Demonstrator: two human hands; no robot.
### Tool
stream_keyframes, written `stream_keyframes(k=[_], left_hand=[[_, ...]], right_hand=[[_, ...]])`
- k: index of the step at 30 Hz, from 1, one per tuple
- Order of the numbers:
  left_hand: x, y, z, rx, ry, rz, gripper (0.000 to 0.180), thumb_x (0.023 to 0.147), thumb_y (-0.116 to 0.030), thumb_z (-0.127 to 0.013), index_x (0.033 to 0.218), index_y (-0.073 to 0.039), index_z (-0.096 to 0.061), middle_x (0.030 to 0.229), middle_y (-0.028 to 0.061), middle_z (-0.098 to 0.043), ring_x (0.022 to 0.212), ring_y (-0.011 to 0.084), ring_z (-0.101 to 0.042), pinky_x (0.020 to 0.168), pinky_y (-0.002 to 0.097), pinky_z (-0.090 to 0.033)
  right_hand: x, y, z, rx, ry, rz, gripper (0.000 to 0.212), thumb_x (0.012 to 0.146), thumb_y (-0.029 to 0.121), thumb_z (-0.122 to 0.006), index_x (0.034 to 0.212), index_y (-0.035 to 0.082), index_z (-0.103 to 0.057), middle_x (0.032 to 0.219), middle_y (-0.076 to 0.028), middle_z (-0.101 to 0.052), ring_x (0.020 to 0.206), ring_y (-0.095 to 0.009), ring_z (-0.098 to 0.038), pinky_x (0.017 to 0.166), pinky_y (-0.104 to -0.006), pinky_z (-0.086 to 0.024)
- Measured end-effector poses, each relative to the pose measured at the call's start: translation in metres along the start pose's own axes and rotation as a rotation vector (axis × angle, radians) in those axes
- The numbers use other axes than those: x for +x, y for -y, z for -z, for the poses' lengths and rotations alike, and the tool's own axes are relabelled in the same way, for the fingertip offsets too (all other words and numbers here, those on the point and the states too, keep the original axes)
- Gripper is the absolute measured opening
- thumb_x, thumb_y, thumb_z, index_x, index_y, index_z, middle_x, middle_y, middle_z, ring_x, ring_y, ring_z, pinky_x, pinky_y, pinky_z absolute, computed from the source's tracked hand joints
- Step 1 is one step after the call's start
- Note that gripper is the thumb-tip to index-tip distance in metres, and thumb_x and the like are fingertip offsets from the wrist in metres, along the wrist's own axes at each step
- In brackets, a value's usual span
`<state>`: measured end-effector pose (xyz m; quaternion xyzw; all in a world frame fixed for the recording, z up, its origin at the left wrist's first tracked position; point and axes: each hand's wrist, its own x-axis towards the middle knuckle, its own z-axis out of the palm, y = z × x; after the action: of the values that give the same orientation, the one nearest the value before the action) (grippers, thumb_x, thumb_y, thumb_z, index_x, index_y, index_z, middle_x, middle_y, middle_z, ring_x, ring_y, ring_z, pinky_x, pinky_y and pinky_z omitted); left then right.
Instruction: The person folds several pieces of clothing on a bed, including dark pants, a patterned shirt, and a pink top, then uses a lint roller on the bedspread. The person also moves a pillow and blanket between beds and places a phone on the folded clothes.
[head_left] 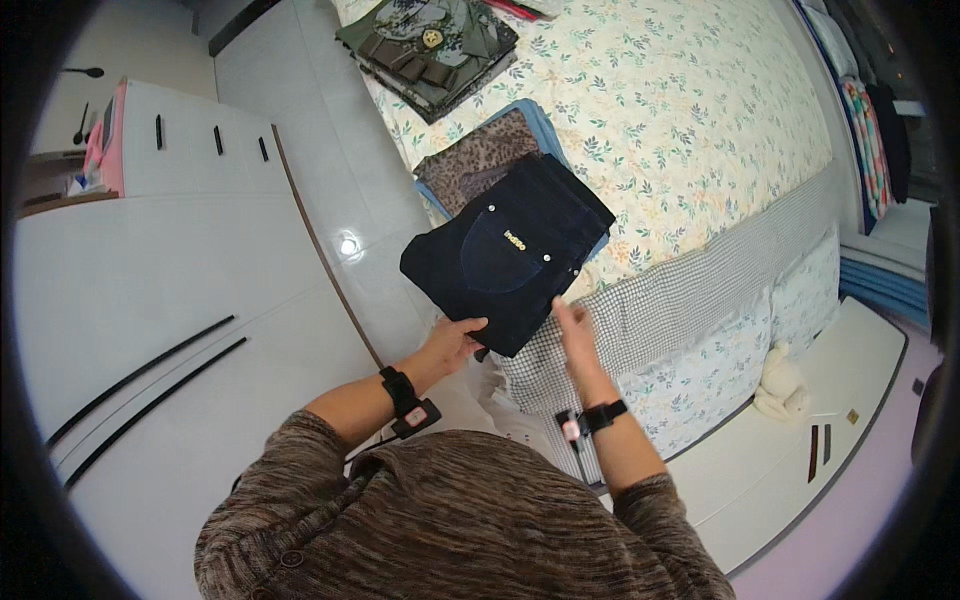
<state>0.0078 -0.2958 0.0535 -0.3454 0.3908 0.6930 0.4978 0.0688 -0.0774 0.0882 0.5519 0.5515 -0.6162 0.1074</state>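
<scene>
Folded dark navy jeans [500, 250] with a rounded pocket, light metal rivets and a small gold-coloured emblem lie tilted across a clothes pile at the bed's near edge. My left hand [455, 342] is closed on their near left corner, thumb on top and the other fingers hidden beneath. At the right edge of the jeans is my right hand [574, 325], fingers drawn together against the fabric; their tips are partly hidden. Under the jeans are a brown leopard-print garment [475, 160] and light blue denim [540, 125].
A camouflage clothes stack [430, 50] sits farther back on the floral-covered bed [690, 110]. Grey checked fabric [650, 285] runs along the bed's right side. White cabinets [180, 260] stand at the left, beside a tiled floor [320, 130]. A cream plush toy [782, 385] lies at the right.
</scene>
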Motion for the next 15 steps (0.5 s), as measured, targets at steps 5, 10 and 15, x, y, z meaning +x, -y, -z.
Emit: stream_keyframes(k=[5, 10, 15], left_hand=[[-0.019, -0.020, 0.003, 0.065, 0.231, 0.052, 0.045, 0.087, -0.024, -0.064, 0.126, -0.008, -0.047, 0.119, 0.0088, -0.056, 0.107, 0.0260, -0.056, 0.093, 0.0440, -0.043], [-0.026, -0.093, 0.037, -0.242, 0.349, 0.206, 0.074, 0.086, -0.062, -0.044, 0.133, -0.005, -0.045, 0.131, 0.0151, -0.052, 0.119, 0.0288, -0.051, 0.104, 0.0454, -0.034], [0.004, -0.093, -0.034, -0.063, 0.527, 0.252, 0.074, 0.090, -0.057, -0.039, 0.137, 0.000, -0.038, 0.135, 0.0165, -0.048, 0.120, 0.0307, -0.050, 0.107, 0.0401, -0.034]], right_hand=[[-0.036, 0.002, -0.033, 0.573, 0.342, -0.164, 0.029, 0.088, 0.013, -0.063, 0.113, 0.008, -0.050, 0.091, 0.001, -0.062, 0.062, -0.006, -0.055, 0.050, -0.0201, -0.044], [-0.050, 0.069, -0.010, 0.631, 0.445, -0.069, 0.035, 0.084, 0.001, -0.058, 0.118, 0.006, -0.051, 0.103, -0.003, -0.064, 0.070, -0.008, -0.063, 0.046, -0.0186, -0.048], [-0.080, 0.154, 0.045, 0.432, 0.498, -0.096, 0.045, 0.081, 0.002, -0.059, 0.124, 0.001, -0.048, 0.113, -0.009, -0.061, 0.095, -0.019, -0.063, 0.078, -0.0293, -0.055]])
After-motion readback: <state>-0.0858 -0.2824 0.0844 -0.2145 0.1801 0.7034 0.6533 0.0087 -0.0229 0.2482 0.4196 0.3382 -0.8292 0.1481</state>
